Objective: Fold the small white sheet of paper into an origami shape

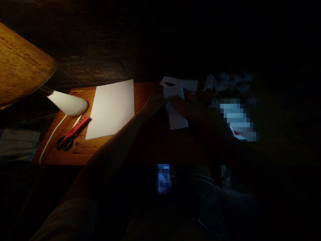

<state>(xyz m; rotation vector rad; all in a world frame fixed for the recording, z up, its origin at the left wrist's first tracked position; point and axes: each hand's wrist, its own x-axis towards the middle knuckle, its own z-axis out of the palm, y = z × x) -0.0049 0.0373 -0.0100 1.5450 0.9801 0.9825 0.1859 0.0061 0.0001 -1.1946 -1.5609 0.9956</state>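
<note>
A narrow folded strip of white paper (177,119) lies on the wooden table in front of me, its near end towards my body. My left hand (155,102) grips its left edge, fingers reaching onto the paper. Across the strip's right side lies my right hand (185,105), its fingers closed on the paper close to the left fingertips. Deep shadow hides much of both hands. Just beyond them, another white paper piece (189,85) with a gap or fold lies at the table's back.
A stack of white sheets (112,108) lies left, beside red-sheathed scissors (75,130) and a lamp with a white base (69,103) and woven shade (22,67). Several folded paper shapes (223,82) sit at the back right, near a blurred bright screen (237,118). Another blurred screen (163,179) glows below the table edge.
</note>
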